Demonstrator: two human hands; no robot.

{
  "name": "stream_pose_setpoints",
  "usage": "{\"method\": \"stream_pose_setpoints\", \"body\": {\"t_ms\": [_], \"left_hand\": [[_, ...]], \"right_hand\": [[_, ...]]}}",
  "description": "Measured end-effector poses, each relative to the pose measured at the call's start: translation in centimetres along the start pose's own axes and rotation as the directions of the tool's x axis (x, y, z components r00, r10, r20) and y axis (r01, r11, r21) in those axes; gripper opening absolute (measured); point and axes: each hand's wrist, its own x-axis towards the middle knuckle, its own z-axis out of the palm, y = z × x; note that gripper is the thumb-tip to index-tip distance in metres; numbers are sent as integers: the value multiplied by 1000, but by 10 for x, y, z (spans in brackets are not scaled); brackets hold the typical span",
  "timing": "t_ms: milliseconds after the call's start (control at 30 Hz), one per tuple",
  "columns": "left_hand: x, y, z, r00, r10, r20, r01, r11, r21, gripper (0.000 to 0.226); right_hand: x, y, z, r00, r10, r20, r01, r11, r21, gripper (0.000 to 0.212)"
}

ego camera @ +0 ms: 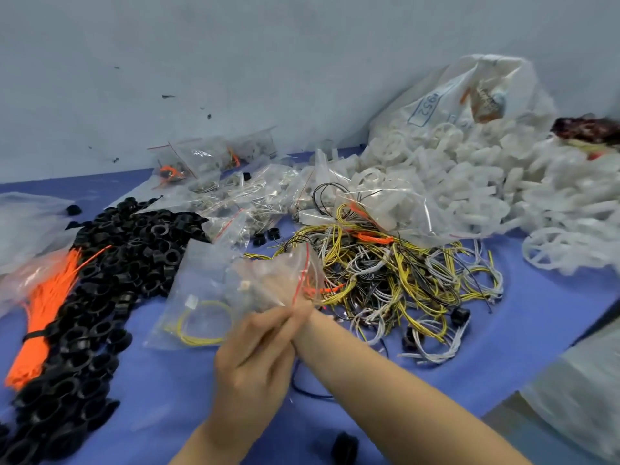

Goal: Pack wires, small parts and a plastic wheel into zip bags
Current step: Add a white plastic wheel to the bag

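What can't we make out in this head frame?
- Right hand: in the head view, inside the zip bag, blurred through the film; its grip is unclear.
- Bag's small contents: too blurred to identify beyond a yellow wire loop.
- Left hand fingers: pinching the bag's edge.

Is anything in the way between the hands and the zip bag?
Nothing visible. The left hand already pinches the zip bag at its red-striped mouth, and the right hand is pushed inside it, seen only through the plastic. A yellow wire already lies in the bag.
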Motion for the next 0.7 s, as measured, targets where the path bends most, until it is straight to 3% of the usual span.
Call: {"method": "stream_pose_setpoints", "body": {"t_ms": [33, 67, 133, 167, 233, 300, 333, 367, 400, 433, 467, 500, 533, 567, 633, 700], "left_hand": [[1, -2, -1, 999, -31, -16, 31, 1000, 1, 33], [2, -4, -2, 998, -50, -40, 50, 999, 3, 38], [3, -4, 3, 996, -50, -79, 52, 998, 27, 45], [2, -4, 7, 995, -55, -89, 57, 998, 21, 47], [-1, -6, 14, 991, -108, -83, 108, 994, -1, 45], [-3, -10, 17, 978, -200, -52, 200, 980, -11, 43], [-5, -11, 19, 968, -246, -42, 245, 969, -25, 45], [-5, -12, 20, 958, -284, -36, 283, 959, -37, 47], [-6, -12, 22, 950, -310, -32, 309, 950, -44, 49], [-8, -12, 24, 946, -322, -26, 320, 946, -50, 49], [-9, -11, 25, 947, -320, -18, 318, 946, -55, 49], [-10, -10, 26, 951, -309, -10, 308, 950, -57, 47], [-10, -8, 27, 954, -300, -1, 299, 953, -53, 46], [-11, -7, 27, 956, -295, 2, 294, 955, -47, 46], [-11, -5, 27, 956, -293, 0, 292, 955, -46, 47], [-10, -4, 28, 954, -299, -2, 299, 953, -51, 47]], "right_hand": [[4, -8, -12, 976, 121, 178, -133, 989, 57, 25], [14, -18, -32, 825, 244, 509, -316, 947, 59, 23], [32, -37, -45, 568, 336, 752, -559, 828, 52, 26], [40, -37, -53, 440, 250, 863, -622, 778, 92, 24], [58, -26, -85, 439, 108, 892, -490, 861, 136, 27], [71, -17, -134, 370, 9, 929, -419, 894, 159, 35], [79, -9, -160, 373, -59, 926, -353, 914, 201, 37], [91, -2, -182, 448, -74, 891, -290, 931, 223, 34], [108, 2, -203, 605, -38, 795, -254, 937, 238, 29], [126, 8, -217, 784, 41, 619, -237, 942, 237, 25], [144, 15, -229, 918, 126, 377, -221, 950, 220, 23], [165, 26, -239, 980, 174, 95, -187, 970, 154, 23], [187, 38, -249, 973, 160, -166, -161, 987, 11, 26], [208, 51, -257, 938, 83, -338, -158, 967, -201, 29], [240, 77, -267, 940, -44, -339, -172, 797, -579, 30], [262, 99, -267, 968, 49, -245, -216, 657, -722, 34]]}}
